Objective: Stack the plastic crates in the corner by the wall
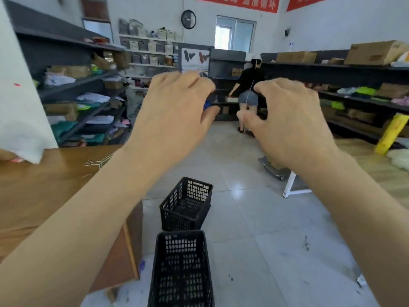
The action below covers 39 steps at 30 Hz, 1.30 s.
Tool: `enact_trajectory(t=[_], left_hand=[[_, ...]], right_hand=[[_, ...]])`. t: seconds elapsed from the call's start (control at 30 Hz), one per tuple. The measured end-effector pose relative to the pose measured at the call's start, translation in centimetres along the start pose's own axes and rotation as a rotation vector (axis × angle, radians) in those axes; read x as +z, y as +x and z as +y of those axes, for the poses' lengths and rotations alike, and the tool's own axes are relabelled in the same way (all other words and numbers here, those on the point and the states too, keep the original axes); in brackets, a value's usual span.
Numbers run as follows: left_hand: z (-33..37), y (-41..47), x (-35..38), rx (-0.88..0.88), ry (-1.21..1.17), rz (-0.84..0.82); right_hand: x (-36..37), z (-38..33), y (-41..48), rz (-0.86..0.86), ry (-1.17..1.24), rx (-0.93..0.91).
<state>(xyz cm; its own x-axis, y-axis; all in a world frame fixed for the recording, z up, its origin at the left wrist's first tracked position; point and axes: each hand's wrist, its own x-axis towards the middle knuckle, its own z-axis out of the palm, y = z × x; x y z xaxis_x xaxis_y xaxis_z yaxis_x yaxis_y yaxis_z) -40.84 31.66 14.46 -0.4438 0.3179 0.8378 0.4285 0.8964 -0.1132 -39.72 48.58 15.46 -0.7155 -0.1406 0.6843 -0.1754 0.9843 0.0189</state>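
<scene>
Your left grip (pixel 174 111) and right grip (pixel 287 120) are raised well above both crates with fingers loosely curled. The right holds nothing, but a blue scrap (pixel 207 105) shows by the left one and I cannot tell whether it is held. The near crate (pixel 181 269) and far crate (pixel 186 204) sit apart on the floor (pixel 265 240) beside the tabletop (pixel 55 185); if you nest them skewed, the rims may jam or the stack may lean.

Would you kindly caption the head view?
Left hand and right hand raised, fingers loosely curled, above near crate and far crate on tiled floor.
</scene>
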Motion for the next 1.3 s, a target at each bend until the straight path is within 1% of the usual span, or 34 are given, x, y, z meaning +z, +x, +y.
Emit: enact_trajectory(t=[0.1, 0.17, 0.33, 0.47, 0.6, 0.73, 0.87, 1.03, 1.17, 1.3], left_hand=[[2.7, 2.6, 3.0, -0.092, 0.124, -0.004], [3.8, 4.1, 4.6, -0.104, 0.182, 0.000], [4.1, 7.1, 8.3, -0.172, 0.327, -0.004], [3.2, 8.4, 12.2, -0.229, 0.428, 0.001], [1.5, 9.6, 15.3, -0.300, 0.481, 0.011], [0.4, 12.0, 17.1, -0.362, 0.587, 0.013], [0.3, 14.2, 18.9, -0.447, 0.725, 0.042], [2.4, 16.6, 22.7, -0.590, 0.965, 0.038], [5.1, 18.2, 25.9, -0.733, 1.125, -0.010], [7.6, 19.6, 27.0, -0.817, 1.271, -0.028]], right_hand=[[2.1, 5.0, 3.0, -0.017, 0.073, -0.068], [3.4, 7.3, 5.0, -0.025, 0.136, -0.105], [7.7, 10.5, 9.5, -0.012, 0.288, -0.226], [12.1, 11.3, 12.9, -0.003, 0.350, -0.306], [15.7, 11.4, 16.6, -0.005, 0.403, -0.390], [18.2, 11.6, 20.9, 0.033, 0.502, -0.475], [20.7, 11.3, 24.9, 0.053, 0.637, -0.609], [24.9, 12.4, 28.9, 0.071, 0.807, -0.806], [27.6, 14.2, 31.6, 0.012, 0.964, -0.943], [28.5, 14.2, 32.8, -0.001, 1.064, -1.045]])
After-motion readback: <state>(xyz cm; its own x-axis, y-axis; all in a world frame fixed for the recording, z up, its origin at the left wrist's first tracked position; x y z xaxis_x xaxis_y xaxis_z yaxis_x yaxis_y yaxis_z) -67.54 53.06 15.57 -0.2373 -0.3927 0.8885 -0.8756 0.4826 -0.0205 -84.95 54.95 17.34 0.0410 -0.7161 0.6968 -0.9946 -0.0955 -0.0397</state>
